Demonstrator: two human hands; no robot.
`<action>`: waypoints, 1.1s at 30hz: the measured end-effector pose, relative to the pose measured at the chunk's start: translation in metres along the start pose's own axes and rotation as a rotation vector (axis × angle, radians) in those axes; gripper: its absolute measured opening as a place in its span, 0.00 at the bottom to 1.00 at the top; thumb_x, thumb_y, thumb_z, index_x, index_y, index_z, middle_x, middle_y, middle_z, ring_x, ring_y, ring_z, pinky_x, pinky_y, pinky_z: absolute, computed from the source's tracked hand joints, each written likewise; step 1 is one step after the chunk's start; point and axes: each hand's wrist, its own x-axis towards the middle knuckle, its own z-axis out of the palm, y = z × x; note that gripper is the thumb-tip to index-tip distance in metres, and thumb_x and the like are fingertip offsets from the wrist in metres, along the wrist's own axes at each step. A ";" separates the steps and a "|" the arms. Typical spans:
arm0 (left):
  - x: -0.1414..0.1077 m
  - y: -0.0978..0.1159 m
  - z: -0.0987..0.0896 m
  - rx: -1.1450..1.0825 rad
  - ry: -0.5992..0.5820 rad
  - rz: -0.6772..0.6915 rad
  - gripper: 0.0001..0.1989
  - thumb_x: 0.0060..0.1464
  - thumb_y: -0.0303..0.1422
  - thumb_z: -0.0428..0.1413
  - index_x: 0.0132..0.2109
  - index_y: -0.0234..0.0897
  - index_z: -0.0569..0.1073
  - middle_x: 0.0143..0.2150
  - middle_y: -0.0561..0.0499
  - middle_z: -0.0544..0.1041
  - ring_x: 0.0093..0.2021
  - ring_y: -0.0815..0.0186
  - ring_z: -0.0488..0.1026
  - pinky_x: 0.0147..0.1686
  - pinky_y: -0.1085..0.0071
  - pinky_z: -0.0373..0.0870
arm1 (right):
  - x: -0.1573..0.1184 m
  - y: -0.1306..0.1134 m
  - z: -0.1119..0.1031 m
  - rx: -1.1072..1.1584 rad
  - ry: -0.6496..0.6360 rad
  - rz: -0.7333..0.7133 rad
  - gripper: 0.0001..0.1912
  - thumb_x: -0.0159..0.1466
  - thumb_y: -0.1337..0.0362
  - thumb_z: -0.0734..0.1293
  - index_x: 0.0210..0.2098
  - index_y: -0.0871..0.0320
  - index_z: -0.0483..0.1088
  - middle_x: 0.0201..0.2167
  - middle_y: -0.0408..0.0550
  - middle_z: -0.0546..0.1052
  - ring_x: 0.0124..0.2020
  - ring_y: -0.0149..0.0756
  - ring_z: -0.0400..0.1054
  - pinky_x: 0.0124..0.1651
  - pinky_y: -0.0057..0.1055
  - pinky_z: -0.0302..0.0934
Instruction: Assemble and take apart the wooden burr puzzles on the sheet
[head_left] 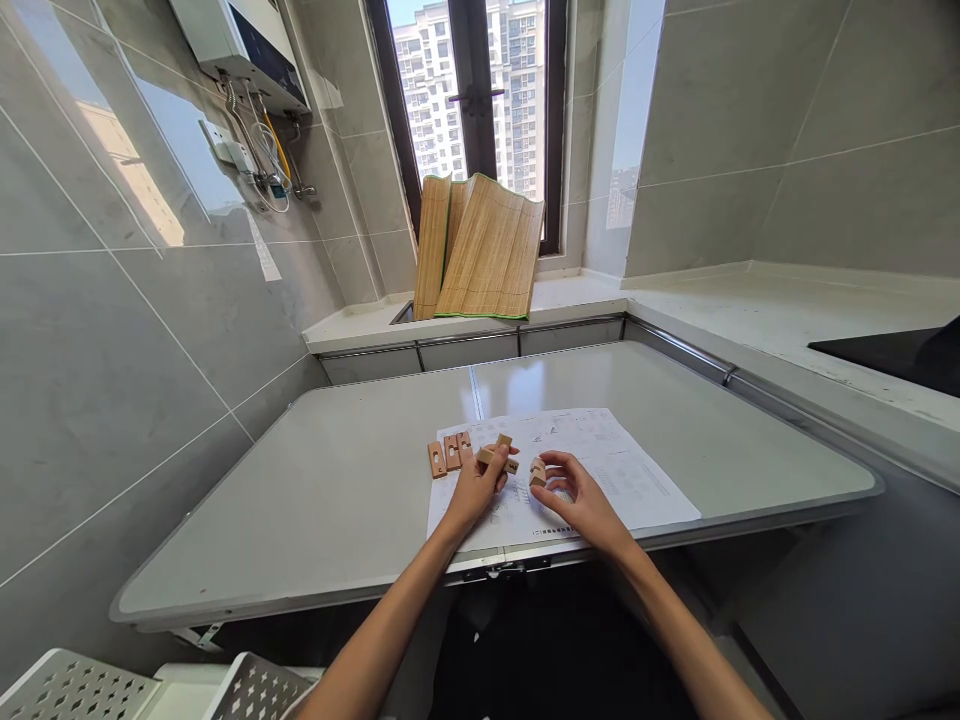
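Note:
Between the fingers of my left hand [478, 488] are light wooden puzzle pieces [496, 458], one lying crosswise over another. My right hand [581, 492] pinches a small notched wooden block [538, 472] by its side, a short gap away from the left hand's pieces. Left of my left hand, several flat reddish-brown wooden pieces with cut-out slots [437, 460] lie in a row at the paper's upper left edge. Both hands are over a printed instruction sheet [637, 490], whose small drawings are too fine to read. My fingers hide parts of the held pieces.
The sheet lies on a white folding table [315, 500] with a centre seam. Behind stand folded bamboo mats [491, 250] on a white counter [577, 292] by the window. White perforated baskets [82, 690] sit below at the lower left. A water heater [240, 50] hangs on the left wall.

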 end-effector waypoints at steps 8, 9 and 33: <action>0.002 -0.004 -0.002 -0.265 -0.087 -0.132 0.33 0.64 0.58 0.46 0.50 0.30 0.76 0.22 0.57 0.61 0.22 0.71 0.58 0.26 0.73 0.60 | -0.003 0.004 0.010 -0.429 -0.019 -0.141 0.20 0.60 0.61 0.70 0.52 0.51 0.68 0.51 0.50 0.74 0.52 0.48 0.68 0.55 0.45 0.67; 0.002 -0.004 -0.001 -0.276 -0.100 -0.134 0.33 0.64 0.58 0.46 0.50 0.30 0.77 0.22 0.57 0.62 0.22 0.71 0.58 0.26 0.73 0.61 | -0.003 0.005 0.011 -0.457 -0.023 -0.150 0.19 0.61 0.61 0.70 0.52 0.51 0.68 0.50 0.50 0.74 0.53 0.48 0.68 0.55 0.45 0.66; -0.009 0.003 0.004 0.122 -0.325 -0.125 0.32 0.65 0.57 0.44 0.27 0.35 0.71 0.17 0.57 0.62 0.19 0.70 0.56 0.25 0.70 0.56 | 0.000 -0.007 0.000 0.002 -0.050 -0.051 0.17 0.68 0.46 0.66 0.42 0.53 0.76 0.50 0.50 0.77 0.52 0.44 0.72 0.59 0.42 0.64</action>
